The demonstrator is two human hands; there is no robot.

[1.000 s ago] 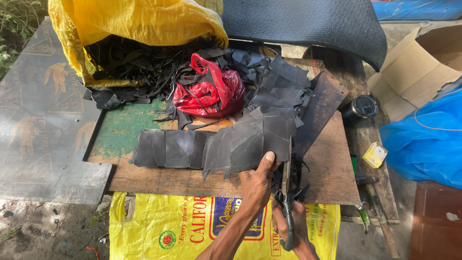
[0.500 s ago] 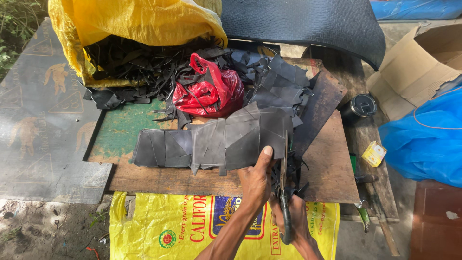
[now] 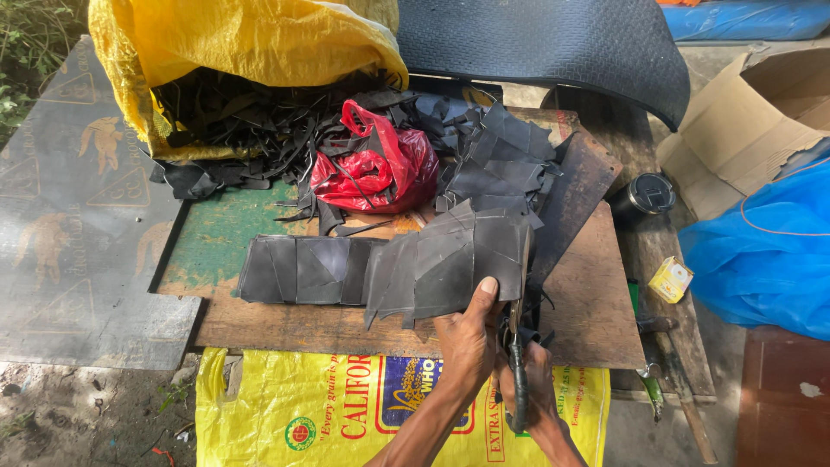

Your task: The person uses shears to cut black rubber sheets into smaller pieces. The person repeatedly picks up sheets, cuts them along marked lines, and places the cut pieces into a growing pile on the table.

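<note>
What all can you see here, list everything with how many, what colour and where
rubber sheet: one long piece, black, across the board's middle
wooden board: one, brown with green paint at left, under everything
shears: one pair, dark, at the sheet's right end
rubber scraps: many, black, heaped at the back
plastic bag: one, red, among the scraps
sack: one, yellow, top left, spilling strips
printed sack: one, yellow, below the board
textured mat: one, black, top
cardboard box: one, brown, right
blue sheeting: one, right
small tin: one, yellow, right
left hand: pressing the sheet
right hand: gripping the shears
</note>
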